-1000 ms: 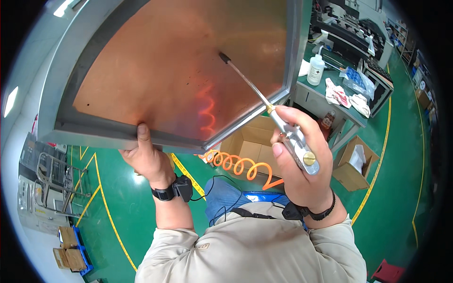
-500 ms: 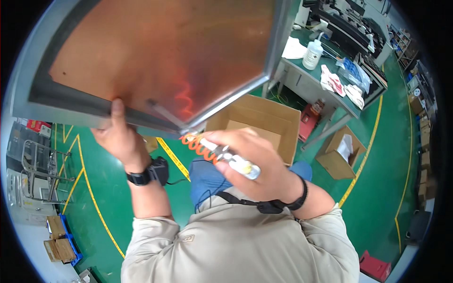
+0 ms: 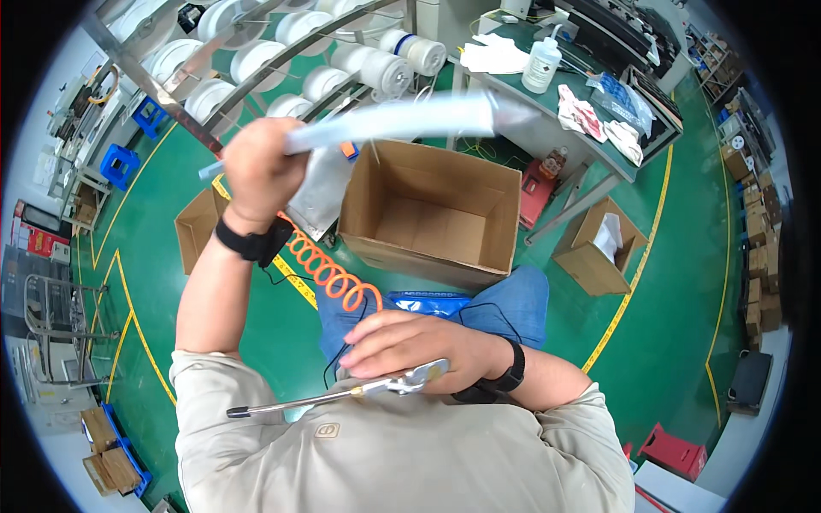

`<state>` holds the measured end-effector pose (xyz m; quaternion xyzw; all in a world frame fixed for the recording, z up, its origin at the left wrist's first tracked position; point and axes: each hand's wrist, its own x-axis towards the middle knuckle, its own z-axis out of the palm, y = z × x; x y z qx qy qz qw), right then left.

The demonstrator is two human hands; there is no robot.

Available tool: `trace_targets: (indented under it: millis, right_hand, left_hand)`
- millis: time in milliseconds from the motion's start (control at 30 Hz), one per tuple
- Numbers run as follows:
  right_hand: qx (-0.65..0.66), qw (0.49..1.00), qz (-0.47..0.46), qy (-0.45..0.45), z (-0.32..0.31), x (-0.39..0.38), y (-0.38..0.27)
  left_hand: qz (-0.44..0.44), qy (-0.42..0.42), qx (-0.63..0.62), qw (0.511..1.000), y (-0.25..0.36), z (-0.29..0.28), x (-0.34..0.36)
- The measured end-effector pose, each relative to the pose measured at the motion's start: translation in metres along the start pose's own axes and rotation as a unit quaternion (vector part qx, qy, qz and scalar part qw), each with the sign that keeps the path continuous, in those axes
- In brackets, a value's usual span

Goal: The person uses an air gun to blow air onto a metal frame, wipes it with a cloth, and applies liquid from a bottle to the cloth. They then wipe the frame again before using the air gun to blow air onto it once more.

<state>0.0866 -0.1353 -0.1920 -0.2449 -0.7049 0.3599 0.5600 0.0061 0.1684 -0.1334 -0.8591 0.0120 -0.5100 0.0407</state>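
My left hand (image 3: pixel 261 171) is raised at the upper left, fingers closed round a metal-framed panel (image 3: pixel 393 121). The panel appears nearly edge-on as a long pale bar, smeared by motion, its far end reaching right above the cardboard box. My right hand (image 3: pixel 419 346) is close to my chest, wrapped round an air blow gun (image 3: pixel 410 379). The gun's thin metal nozzle (image 3: pixel 299 401) points left and ends in a black tip. An orange coiled air hose (image 3: pixel 329 272) runs from my right hand up to near my left wrist.
A large open cardboard box (image 3: pixel 432 214) stands beyond my knees. Behind it is a metal rack (image 3: pixel 282 60) of white spools. To the right stand a green-topped table (image 3: pixel 513 90) with a squeeze bottle (image 3: pixel 542 64) and cloths, and a smaller open box (image 3: pixel 590 256).
The panel has turned from its broad face to its edge, uncovering the rack and box. My left hand has risen. My right hand has drawn back to my chest, its nozzle now pointing left.
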Motion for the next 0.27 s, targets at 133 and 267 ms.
trace_targets:
  millis: [133,267]
  right_hand:
    - [0.058,0.992,0.015,0.107,0.0,-0.027,-0.008]
    - [0.072,0.98,0.05,0.178,-0.005,-0.061,-0.013]
  left_hand:
    - [0.09,-0.057,-0.005,0.994,0.012,0.065,-0.018]
    - [0.095,-0.154,0.029,0.983,0.029,0.128,-0.048]
